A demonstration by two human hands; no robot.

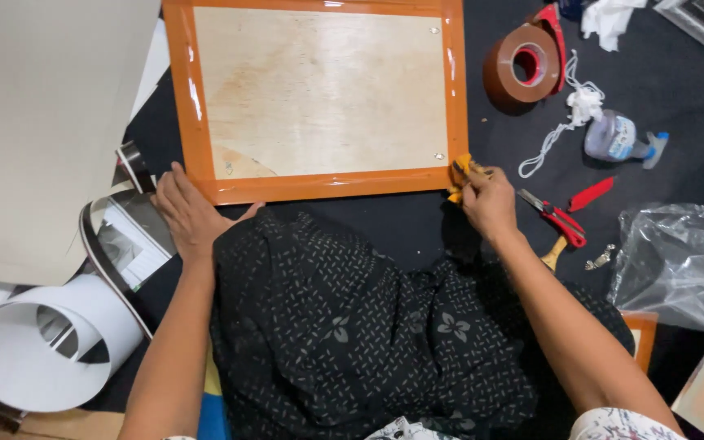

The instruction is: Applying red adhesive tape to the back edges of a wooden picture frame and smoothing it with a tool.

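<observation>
I see my left hand spread flat, gripping nothing, pressed on the near left corner of the orange picture frame lying face down. My right hand pinches a small yellow tool at the near right corner — beyond lie red scissors, a clear spray bottle, and a brown tape roll.

Both forearms bare, reaching forward and spread apart. Left hand laid flat, palm down, fingers together and pointing up-left, thumb splayed to the right. Right hand bent at the wrist, knuckles up, fingers curled into a tight pinch at the tips.
</observation>
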